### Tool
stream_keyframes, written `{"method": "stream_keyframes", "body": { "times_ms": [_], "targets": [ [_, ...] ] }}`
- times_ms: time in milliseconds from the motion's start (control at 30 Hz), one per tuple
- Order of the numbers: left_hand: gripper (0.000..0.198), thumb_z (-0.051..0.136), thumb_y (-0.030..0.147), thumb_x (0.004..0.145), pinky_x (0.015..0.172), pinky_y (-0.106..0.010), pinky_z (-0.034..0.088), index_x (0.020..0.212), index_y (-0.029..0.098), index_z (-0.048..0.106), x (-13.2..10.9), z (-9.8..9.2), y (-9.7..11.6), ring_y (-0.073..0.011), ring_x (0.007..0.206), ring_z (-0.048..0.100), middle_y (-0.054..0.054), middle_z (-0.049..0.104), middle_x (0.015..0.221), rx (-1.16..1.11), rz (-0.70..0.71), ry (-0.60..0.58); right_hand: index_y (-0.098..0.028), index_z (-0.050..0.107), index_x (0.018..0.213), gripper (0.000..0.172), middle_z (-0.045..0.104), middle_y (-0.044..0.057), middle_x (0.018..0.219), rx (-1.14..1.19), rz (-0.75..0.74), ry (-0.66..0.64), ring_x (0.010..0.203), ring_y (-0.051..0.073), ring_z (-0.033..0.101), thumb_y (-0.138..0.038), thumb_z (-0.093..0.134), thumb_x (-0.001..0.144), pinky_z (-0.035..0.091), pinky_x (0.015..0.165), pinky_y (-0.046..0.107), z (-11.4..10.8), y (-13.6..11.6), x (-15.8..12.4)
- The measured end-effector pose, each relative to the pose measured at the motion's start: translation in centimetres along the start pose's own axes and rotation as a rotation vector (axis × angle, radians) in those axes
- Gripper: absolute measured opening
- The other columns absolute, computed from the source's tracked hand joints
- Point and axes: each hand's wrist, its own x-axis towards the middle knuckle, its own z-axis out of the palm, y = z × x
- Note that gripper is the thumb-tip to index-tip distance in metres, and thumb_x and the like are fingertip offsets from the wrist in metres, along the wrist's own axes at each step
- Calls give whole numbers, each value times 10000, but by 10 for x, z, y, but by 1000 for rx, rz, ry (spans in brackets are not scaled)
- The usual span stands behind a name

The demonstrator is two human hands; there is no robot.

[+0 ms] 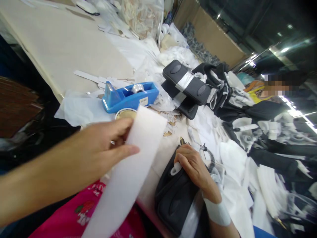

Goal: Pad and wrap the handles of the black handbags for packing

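Note:
My left hand (111,140) pinches a long white strip (138,162), likely thin foam or paper, between thumb and fingers. The strip hangs down toward the pink patterned cloth (74,211) at my lap. Curled on top of a black bag (170,201), my right hand (190,162) grips at its upper part. A white loop (176,169) pokes out beneath those fingers; whether it is part of the handle I cannot tell. Clear wrap crosses the bag's front. A white band (218,211) circles my right wrist.
A blue tape dispenser (130,96) stands behind my left hand, beside a tape roll (125,114). More wrapped black bags (187,82) lie beyond. White sheets (232,158) and scraps cover the right side. A person (279,86) is at the far right.

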Motion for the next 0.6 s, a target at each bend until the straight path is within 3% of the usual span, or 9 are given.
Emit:
{"method": "stream_keyframes", "body": {
  "times_ms": [67,167,267,400,600],
  "targets": [
    [366,668,332,712,723,-289,455,1066,241,641,17,34,3,-229,827,624,-16,684,897,134,48,-95,-199,510,674,427,580,19,662,-22,-15,10,690,159,544,-239,245,1006,401,827,365,-1,-1,0],
    [473,626,288,750,781,-306,444,1216,217,582,43,82,-10,-243,891,625,-55,688,980,221,86,-231,-200,512,661,419,571,16,648,-45,-25,28,669,156,534,-231,263,997,408,808,360,0,-1,0],
    [556,651,275,719,693,-294,437,1259,175,565,63,114,-24,-225,775,615,-27,661,793,220,44,-342,-198,483,644,404,537,2,618,-49,-30,40,623,142,507,-219,275,990,405,807,360,2,1,-1],
    [650,674,225,666,585,-279,390,1294,112,554,79,136,-27,-204,631,561,35,546,589,188,-8,-417,-200,434,634,381,502,-5,608,-65,-45,49,600,135,475,-222,287,984,401,806,366,6,3,0],
    [569,657,144,675,538,-271,307,1238,81,596,87,144,-23,-151,532,429,79,403,495,171,50,-374,-210,344,625,368,468,-3,603,-87,-66,60,591,136,449,-209,280,986,390,819,383,10,5,3]
  ]
}}
